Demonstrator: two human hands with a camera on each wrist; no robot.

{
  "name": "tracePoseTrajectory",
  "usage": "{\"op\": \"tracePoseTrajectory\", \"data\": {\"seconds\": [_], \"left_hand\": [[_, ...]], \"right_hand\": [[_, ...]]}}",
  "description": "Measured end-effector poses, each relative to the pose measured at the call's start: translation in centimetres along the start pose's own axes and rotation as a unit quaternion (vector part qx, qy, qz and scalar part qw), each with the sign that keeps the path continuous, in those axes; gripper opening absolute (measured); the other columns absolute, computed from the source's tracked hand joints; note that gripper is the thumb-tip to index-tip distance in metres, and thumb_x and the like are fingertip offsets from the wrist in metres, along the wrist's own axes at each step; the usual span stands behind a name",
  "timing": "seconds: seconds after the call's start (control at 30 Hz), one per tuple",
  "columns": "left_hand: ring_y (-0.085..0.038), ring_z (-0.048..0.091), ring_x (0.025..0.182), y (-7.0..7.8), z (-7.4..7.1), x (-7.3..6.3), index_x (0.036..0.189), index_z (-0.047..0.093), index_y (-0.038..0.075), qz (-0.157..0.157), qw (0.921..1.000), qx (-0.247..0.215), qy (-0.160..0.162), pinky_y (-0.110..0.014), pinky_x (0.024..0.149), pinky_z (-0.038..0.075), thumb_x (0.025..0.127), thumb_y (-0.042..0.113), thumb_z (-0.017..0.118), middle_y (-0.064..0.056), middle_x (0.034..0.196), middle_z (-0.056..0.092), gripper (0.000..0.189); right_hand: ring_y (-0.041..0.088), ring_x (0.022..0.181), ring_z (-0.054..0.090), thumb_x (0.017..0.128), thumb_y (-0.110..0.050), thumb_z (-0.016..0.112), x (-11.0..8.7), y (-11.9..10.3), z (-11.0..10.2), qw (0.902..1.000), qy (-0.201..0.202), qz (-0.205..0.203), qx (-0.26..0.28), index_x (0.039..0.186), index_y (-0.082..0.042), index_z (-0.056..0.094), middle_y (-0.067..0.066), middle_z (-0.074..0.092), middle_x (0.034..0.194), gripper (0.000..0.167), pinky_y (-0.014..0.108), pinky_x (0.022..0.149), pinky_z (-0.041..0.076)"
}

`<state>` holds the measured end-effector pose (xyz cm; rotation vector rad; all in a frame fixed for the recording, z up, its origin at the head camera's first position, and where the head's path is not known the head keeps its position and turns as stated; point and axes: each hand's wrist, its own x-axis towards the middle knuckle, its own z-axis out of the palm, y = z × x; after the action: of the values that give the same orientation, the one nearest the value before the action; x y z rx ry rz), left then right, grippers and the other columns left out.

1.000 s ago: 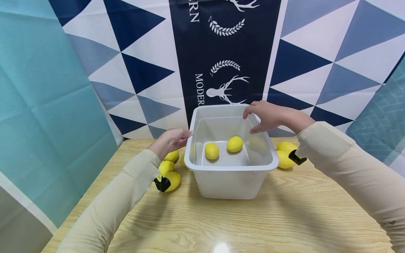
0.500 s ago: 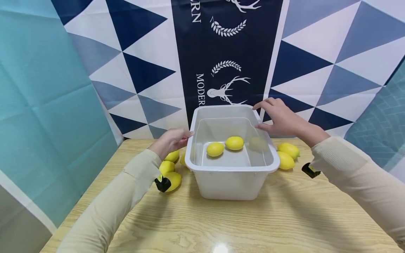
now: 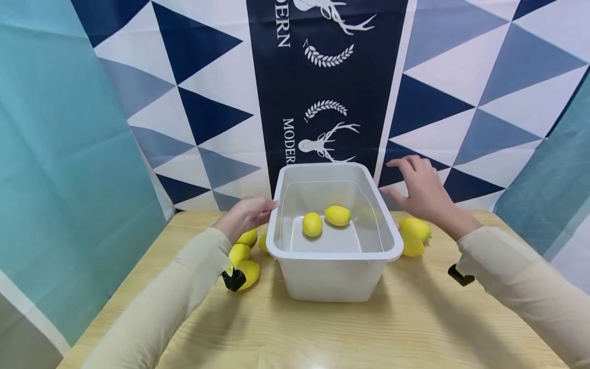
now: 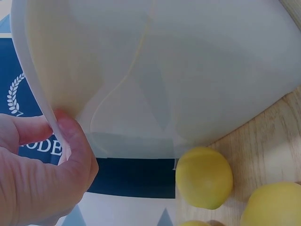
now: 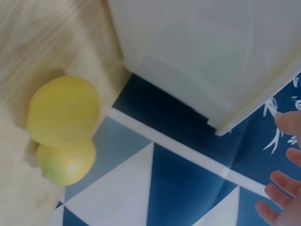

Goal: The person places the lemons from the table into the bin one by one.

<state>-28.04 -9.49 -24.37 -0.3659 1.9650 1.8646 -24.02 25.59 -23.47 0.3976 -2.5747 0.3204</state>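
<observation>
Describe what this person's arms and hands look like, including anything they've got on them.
The left sleeve and right sleeve are long, plain and cream-coloured, reaching the wrists. The left hand and right hand wear no gloves. A small black attachment shows below the left wrist and another below the right, each with a touch of yellow-green. No cables are visible.
</observation>
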Motion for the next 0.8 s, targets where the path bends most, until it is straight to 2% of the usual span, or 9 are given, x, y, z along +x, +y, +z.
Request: {"op": "tracePoseTrajectory", "data": {"seconds": [0.2, 0.43, 0.8], "left_hand": [[-0.019, 0.054, 0.099, -0.7, -0.3, 0.0, 0.130, 0.051, -0.002, 0.012, 0.9999, -0.006, -0.005, -0.029, 0.106, 0.047, 0.093, 0.008, 0.060, -0.011, 0.125, 0.052, 0.040], [-0.020, 0.055, 0.101, -0.7, -0.2, 0.3, 0.129, 0.053, -0.002, 0.005, 1.0000, -0.002, 0.000, -0.029, 0.104, 0.049, 0.092, 0.007, 0.061, -0.012, 0.129, 0.053, 0.039], [-0.020, 0.054, 0.102, -0.3, -0.6, 0.6, 0.130, 0.052, 0.000, 0.003, 0.9998, 0.021, 0.000, -0.029, 0.105, 0.048, 0.092, 0.012, 0.063, -0.011, 0.129, 0.053, 0.041]], "right_hand": [[0.046, 0.115, 0.040, 0.083, -0.018, 0.072, -0.9, 1.2, 1.1, 0.9999, 0.010, 0.003, -0.010, 0.126, 0.000, 0.051, 0.027, 0.048, 0.125, 0.052, 0.065, 0.095, 0.038], [0.048, 0.111, 0.042, 0.080, -0.019, 0.074, -2.3, 2.4, 2.2, 0.9988, -0.030, 0.011, -0.036, 0.124, 0.001, 0.052, 0.031, 0.050, 0.121, 0.053, 0.065, 0.089, 0.040], [0.049, 0.110, 0.043, 0.080, -0.023, 0.075, -3.4, 3.0, 3.2, 0.9971, -0.055, 0.019, -0.048, 0.123, 0.001, 0.052, 0.031, 0.049, 0.122, 0.054, 0.063, 0.084, 0.041]]}}
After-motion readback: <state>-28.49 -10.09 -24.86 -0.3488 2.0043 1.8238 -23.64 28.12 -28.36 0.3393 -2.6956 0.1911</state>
